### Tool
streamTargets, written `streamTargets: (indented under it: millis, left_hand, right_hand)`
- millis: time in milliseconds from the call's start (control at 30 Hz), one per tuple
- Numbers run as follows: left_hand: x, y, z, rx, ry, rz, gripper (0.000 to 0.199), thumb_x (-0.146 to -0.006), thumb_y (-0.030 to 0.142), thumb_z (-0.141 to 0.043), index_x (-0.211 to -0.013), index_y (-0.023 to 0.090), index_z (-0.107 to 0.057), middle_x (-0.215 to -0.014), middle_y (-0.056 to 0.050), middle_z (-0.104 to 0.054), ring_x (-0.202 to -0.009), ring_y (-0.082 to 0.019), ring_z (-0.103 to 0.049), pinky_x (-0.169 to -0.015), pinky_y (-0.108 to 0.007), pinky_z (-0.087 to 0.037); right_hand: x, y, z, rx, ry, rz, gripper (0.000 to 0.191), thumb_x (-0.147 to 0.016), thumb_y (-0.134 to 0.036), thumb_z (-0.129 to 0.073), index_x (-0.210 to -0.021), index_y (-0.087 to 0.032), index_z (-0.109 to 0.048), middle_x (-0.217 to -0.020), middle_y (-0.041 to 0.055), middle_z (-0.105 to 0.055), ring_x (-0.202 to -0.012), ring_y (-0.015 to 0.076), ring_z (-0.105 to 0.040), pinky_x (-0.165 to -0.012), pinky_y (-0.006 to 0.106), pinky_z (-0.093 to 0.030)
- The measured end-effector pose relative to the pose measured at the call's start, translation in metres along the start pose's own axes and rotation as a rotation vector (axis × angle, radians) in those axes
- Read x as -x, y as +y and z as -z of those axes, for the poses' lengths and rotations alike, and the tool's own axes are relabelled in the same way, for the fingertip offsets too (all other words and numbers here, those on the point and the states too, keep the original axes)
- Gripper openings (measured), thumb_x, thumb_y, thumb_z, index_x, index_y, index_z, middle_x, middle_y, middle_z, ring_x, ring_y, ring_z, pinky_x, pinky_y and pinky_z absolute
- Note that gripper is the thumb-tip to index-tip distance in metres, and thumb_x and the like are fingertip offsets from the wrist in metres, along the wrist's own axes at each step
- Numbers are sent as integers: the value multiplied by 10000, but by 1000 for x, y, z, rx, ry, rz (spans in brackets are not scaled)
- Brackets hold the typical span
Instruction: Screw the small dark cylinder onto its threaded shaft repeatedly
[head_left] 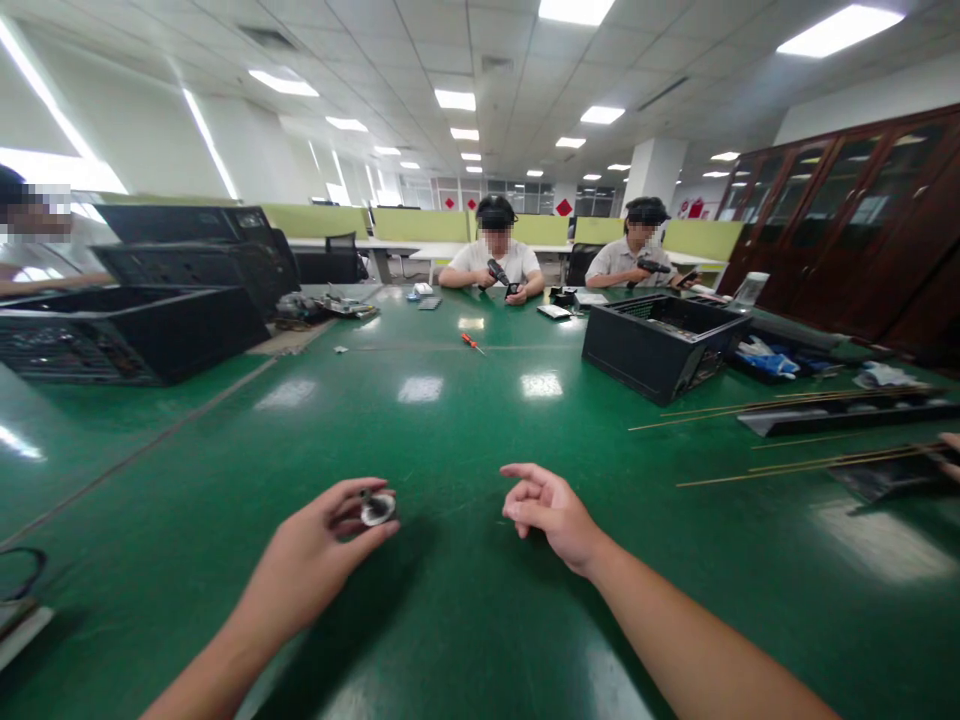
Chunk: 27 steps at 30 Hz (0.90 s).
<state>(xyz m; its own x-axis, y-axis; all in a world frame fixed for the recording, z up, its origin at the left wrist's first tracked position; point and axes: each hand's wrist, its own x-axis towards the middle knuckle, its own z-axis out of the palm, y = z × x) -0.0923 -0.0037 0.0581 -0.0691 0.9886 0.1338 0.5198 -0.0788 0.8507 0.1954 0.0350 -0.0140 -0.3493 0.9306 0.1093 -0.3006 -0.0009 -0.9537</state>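
Observation:
Between the thumb and fingers of my left hand (330, 535) is a small round part with a pale metallic rim and a dark middle (378, 509). Its exact kind is too small to make out. My right hand (551, 515) hovers over the green tabletop to the right, apart from the part. Its index finger points toward the left, while the other fingers are loosely bent, and nothing shows in it.
An orange screwdriver (472, 343) lies mid-table. Black computer cases (660, 345) stand at right and left. Thin rods (750, 472) and dark metal strips (847, 412) lie at right. Across the table, two people hold power drills (497, 270); another person sits far left.

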Motion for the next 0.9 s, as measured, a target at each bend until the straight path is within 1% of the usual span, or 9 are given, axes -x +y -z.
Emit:
streamTargets:
  millis: [67, 133, 167, 233, 367, 533, 667, 733, 900]
  left_hand:
    - [-13, 12, -41, 152, -165, 11, 530, -614, 456, -829, -1023, 162, -664, -1021, -99, -747, -945, -275, -714, -936, -411, -558]
    - [-20, 18, -76, 224, -217, -7, 475, -650, 402, -797, -1039, 160, -670, -1015, -90, -744, -944, -265, -704, -917, -397, -551]
    - [-22, 18, -88, 203, -228, -29, 443, -675, 383, -777, -1050, 168, -680, -1015, -83, -741, -934, -261, -699, -889, -390, -549]
    - [-22, 14, -99, 100, -233, -111, 378, -723, 348, -743, -1067, 198, -700, -1025, -65, -731, -936, -250, -681, -862, -379, -528]
    - [-18, 1, -95, -20, -258, -290, 276, -766, 275, -715, -1040, 251, -717, -1020, -24, -705, -973, -218, -644, -891, -346, -477]
    - [-15, -4, -95, -20, -246, -228, 382, -700, 192, -764, -1069, 257, -691, -989, 6, -717, -909, -190, -650, -853, -307, -472]
    - [-15, -2, -98, -51, -287, -264, 250, -719, 193, -757, -957, 241, -701, -908, 17, -717, -859, -183, -648, -799, -292, -463]
    - [-15, -2, -98, -53, -288, -286, 240, -727, 198, -758, -955, 241, -701, -912, 15, -716, -866, -183, -648, -803, -293, -462]
    - [-17, -2, -98, -56, -311, -311, 232, -742, 197, -759, -962, 247, -705, -938, 13, -715, -899, -181, -649, -828, -293, -463]
  right_hand:
    - [-1, 4, 5, 201, 108, 104, 512, -698, -145, -696, -1190, -198, -566, -886, -3, -621, -570, 75, -499, -562, 234, -413]
    - [0, 7, 7, 387, 170, 158, 560, -704, -86, -622, -1236, -226, -515, -987, 12, -604, -630, 89, -528, -604, 249, -437]
    - [1, 8, 7, 469, 181, 173, 591, -704, -64, -593, -1260, -237, -491, -1026, 19, -600, -671, 101, -548, -631, 258, -451]
    - [4, 9, 4, 615, 165, 197, 662, -688, -31, -577, -1298, -255, -454, -1099, 30, -598, -773, 127, -577, -713, 284, -476]
    - [10, 6, -3, 758, 141, 207, 709, -678, -45, -637, -1320, -275, -443, -1157, 29, -598, -845, 150, -586, -799, 316, -484]
    - [12, 3, -6, 822, 106, 200, 594, -666, -37, -652, -1204, -268, -550, -1110, 17, -621, -850, 163, -590, -804, 316, -482]
    - [11, -1, -7, 835, 98, 198, 430, -684, -62, -673, -1069, -245, -622, -983, 4, -631, -809, 166, -590, -757, 299, -472]
    - [11, -3, -7, 838, 89, 195, 354, -688, -68, -679, -997, -237, -643, -918, -4, -627, -797, 165, -591, -748, 291, -465]
    - [11, -6, -8, 827, 86, 191, 297, -691, -62, -681, -937, -227, -664, -868, -13, -628, -774, 157, -598, -725, 274, -454]
